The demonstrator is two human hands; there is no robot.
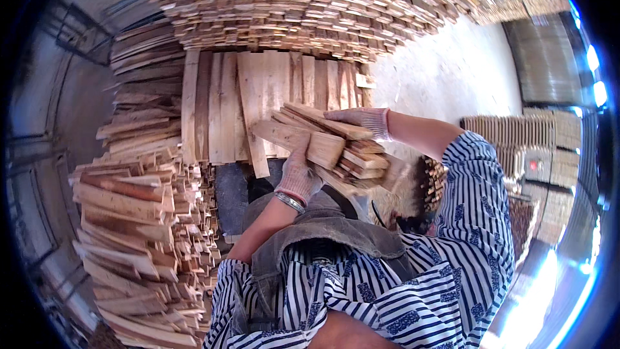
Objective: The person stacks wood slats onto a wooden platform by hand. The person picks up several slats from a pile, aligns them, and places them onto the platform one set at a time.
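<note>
A bundle of short wooden boards (328, 148) is held in front of my body, its near right ends uneven. My left hand (299, 174), in a pale knitted glove with a bracelet at the wrist, grips the bundle from its near left side. The thumb lies up against the front board. My right hand (365, 120), gloved too, lies along the far side of the bundle with its fingers pressed to the top board. Beyond the bundle, a layer of flat planks (274, 81) lies side by side, one of them slanting toward me.
A tall stack of boards (278, 6) rises at the far side. Loose pieces are heaped in a pile (129, 213) to my left. Slatted stacks (510, 136) stand on the right, past the pale floor (452, 71). A dark grey surface (231, 197) shows beside my left forearm.
</note>
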